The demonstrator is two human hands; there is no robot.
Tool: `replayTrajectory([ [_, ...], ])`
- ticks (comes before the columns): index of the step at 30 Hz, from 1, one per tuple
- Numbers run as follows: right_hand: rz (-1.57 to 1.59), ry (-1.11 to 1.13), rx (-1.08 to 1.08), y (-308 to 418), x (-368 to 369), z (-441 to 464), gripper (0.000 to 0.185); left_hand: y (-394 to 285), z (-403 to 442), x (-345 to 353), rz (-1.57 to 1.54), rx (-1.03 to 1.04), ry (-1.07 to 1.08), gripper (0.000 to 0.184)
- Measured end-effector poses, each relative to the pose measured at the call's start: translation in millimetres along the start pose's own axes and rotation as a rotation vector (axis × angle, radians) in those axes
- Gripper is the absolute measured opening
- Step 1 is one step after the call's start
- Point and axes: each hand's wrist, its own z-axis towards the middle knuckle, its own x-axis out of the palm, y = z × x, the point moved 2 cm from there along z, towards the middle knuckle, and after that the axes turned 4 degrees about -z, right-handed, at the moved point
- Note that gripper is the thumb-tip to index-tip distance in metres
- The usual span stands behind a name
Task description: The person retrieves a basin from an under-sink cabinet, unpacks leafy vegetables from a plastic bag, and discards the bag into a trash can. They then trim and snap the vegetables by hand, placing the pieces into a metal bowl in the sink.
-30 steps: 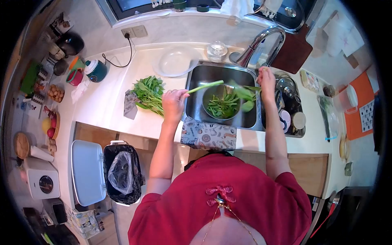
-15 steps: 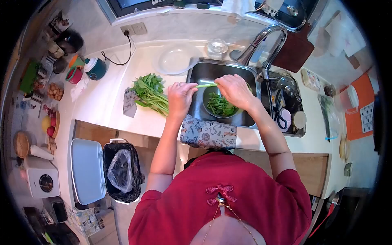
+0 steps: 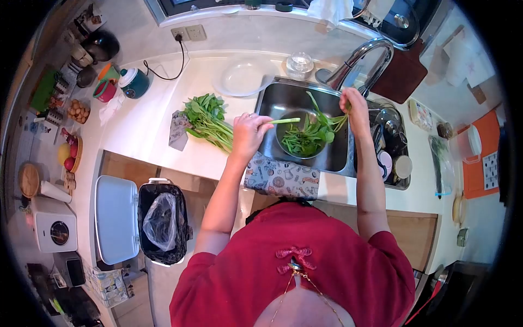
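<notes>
My left hand [image 3: 249, 132] is closed on a pale green stalk [image 3: 287, 120] whose cut end points right over the sink. My right hand [image 3: 355, 106], closed near the faucet, grips thin leafy green stems [image 3: 329, 124] that hang down to the left, their leaves over a metal bowl. That bowl [image 3: 279, 143] stands in the sink [image 3: 266, 101] and holds green pieces [image 3: 297, 141]. Left of my left hand, a bunch of leafy greens [image 3: 209, 121] lies on the counter, partly on a grey patterned cloth [image 3: 178, 131].
The faucet [image 3: 359, 57] arches behind the sink. A clear plate [image 3: 241, 77] and a glass jar [image 3: 299, 64] stand behind. On the right is a dish rack [image 3: 393, 143] with lids and cups. An open bin [image 3: 162, 222] is below left; a patterned cloth [image 3: 281, 177] hangs at the sink's front.
My right hand has moved away from my left hand, up and to the right, and leafy stems now hang from it. The left hand still holds a stalk, now shorter. The view has shifted slightly.
</notes>
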Motion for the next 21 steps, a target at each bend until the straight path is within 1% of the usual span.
replayTrajectory([
  [2, -0.144, 0.096, 0.027, 12, 20, -8, 0.017, -8, 5, 8, -0.103, 0.109, 0.005, 0.018],
  [3, -0.21, 0.189, 0.006, 11, 30, -10, 0.018, -9, 7, 15, -0.112, 0.122, 0.029, 0.019],
  [4, -0.204, 0.353, 0.027, 8, 41, -11, 0.019, -13, 9, 19, -0.114, 0.126, 0.031, 0.019],
  [5, -0.259, 0.468, 0.011, 4, 55, -16, 0.02, -18, 11, 20, -0.135, 0.149, 0.012, 0.018],
  [6, -0.365, 0.548, 0.059, -2, 66, -20, 0.02, -21, 14, 21, -0.155, 0.172, -0.006, 0.018],
  [7, -0.292, 0.651, 0.119, -1, 77, -28, 0.02, -19, 16, 22, -0.154, 0.176, -0.003, 0.018],
  [8, -0.218, 0.755, 0.178, 1, 85, -35, 0.02, -15, 17, 25, -0.141, 0.193, 0.008, 0.023],
  [9, -0.218, 0.754, 0.177, -2, 85, -36, 0.02, -16, 19, 24, -0.129, 0.208, 0.019, 0.028],
  [10, -0.202, 0.773, 0.218, -9, 86, -37, 0.019, -18, 19, 24, -0.128, 0.208, 0.018, 0.028],
  [12, -0.188, 0.795, 0.259, -20, 86, -37, 0.018, -20, 20, 23, -0.45, -0.02, -0.108, 0.044],
  [13, -0.076, 0.748, 0.3, -24, 84, -37, 0.017, -19, 18, 25, -0.449, -0.021, -0.11, 0.044],
  [14, 0.037, 0.698, 0.339, -27, 81, -37, 0.016, -14, 16, 28, -0.65, -0.182, -0.145, 0.046],
  [15, 0.037, 0.699, 0.34, -27, 81, -38, 0.016, -7, 13, 32, -0.85, -0.346, -0.179, 0.048],
  [16, 0.082, 0.673, 0.363, -27, 81, -39, 0.016, -3, 11, 36, -0.85, -0.346, -0.18, 0.048],
  [18, 0.125, 0.651, 0.384, -25, 82, -42, 0.015, 7, 7, 49, -1.237, -0.424, -0.023, 0.037],
  [19, 0.116, 0.626, 0.384, -24, 84, -44, 0.015, 12, 4, 54, -1.236, -0.424, -0.026, 0.037],
  [21, 0.107, 0.601, 0.385, -22, 89, -47, 0.015, 13, 2, 62, -1.424, -0.519, 0.128, 0.03],
])
